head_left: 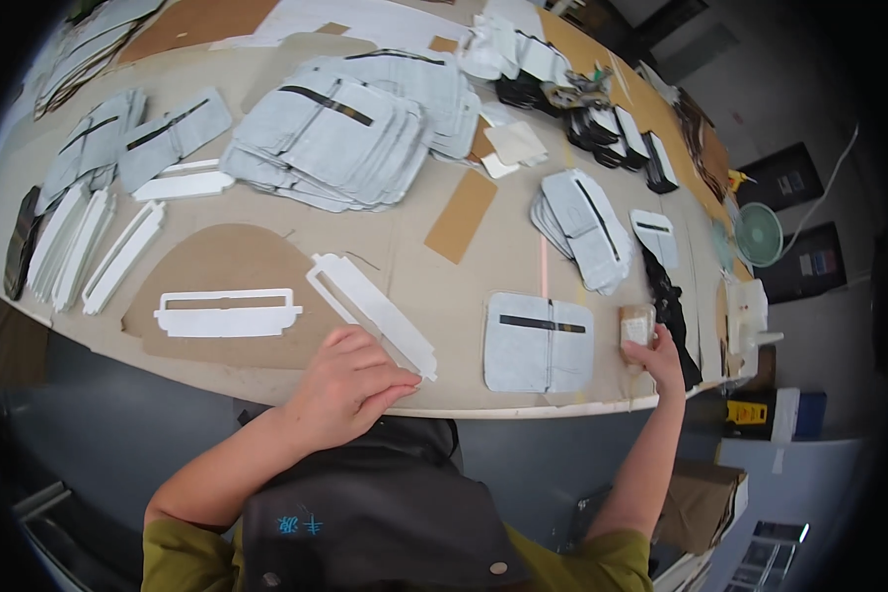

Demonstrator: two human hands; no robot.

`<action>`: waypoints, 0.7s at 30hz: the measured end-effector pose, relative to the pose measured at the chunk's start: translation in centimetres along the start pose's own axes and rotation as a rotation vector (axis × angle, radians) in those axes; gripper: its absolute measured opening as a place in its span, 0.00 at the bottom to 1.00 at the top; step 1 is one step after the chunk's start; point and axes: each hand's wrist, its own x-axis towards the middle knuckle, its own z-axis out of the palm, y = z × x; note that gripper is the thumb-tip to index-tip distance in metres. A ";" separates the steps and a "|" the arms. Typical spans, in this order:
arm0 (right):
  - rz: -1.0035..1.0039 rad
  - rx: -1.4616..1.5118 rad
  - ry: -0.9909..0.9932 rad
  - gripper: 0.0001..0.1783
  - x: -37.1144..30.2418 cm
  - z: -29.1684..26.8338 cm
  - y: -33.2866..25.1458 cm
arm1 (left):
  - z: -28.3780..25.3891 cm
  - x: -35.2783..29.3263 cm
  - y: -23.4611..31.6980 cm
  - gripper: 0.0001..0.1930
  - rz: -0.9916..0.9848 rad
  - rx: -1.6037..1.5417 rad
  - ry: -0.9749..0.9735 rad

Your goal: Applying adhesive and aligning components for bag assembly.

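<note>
My left hand (pixel 357 385) is closed at the table's near edge. Its thumb and fingertips pinch at the lower end of a white slotted strip (pixel 383 318), which lies slanted on the table. To the left, a second white slotted strip (pixel 229 321) rests flat on a brown board (pixel 202 266). Over on the right, my right hand (pixel 661 357) grips a small clear jar (pixel 637 324) with yellowish-brown contents and a pale label. Between the hands lies a grey-white panel (pixel 539 363) with rounded corners and a dark slot across it.
Stacks of grey-white panels (pixel 331 138) cover the table's far middle. More white strips (pixel 123 259) stand at the left, beside a dark strip (pixel 22 242). A tan card (pixel 461 217) lies mid-table. Further panels (pixel 587 232), black cloth (pixel 666 296) and black-and-white pieces (pixel 607 136) are to the right.
</note>
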 end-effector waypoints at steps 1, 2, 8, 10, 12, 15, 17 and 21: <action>-0.041 -0.089 -0.043 0.40 0.5 0.5 0.0 | -0.4 0.0 -0.2 0.06 -0.009 0.013 0.010; -0.003 -0.089 -0.026 0.42 0.3 0.4 -0.5 | -0.5 0.0 -0.3 0.05 -0.020 0.020 0.033; -0.147 0.223 0.183 0.38 -1.2 -1.1 -4.0 | -3.8 -2.6 -1.7 0.05 -0.117 0.145 0.110; -0.201 0.338 0.201 0.37 -1.7 -1.3 -5.9 | -4.4 -2.9 -1.9 0.06 -0.134 0.175 0.116; -0.238 0.843 0.038 0.38 -1.4 -1.7 -6.6 | -4.5 -2.5 -1.8 0.14 -0.029 0.191 0.000; -0.360 0.643 0.053 0.41 -1.0 0.9 -9.0 | -2.1 -0.9 -1.3 0.21 0.137 0.239 -0.139; -0.425 0.359 0.063 0.44 -2.8 3.5 -11.8 | 0.1 -0.2 -1.9 0.21 0.218 0.331 -0.120; -0.451 -0.009 -0.004 0.45 -3.1 4.1 -9.0 | 1.8 2.1 -1.0 0.17 0.260 0.509 -0.379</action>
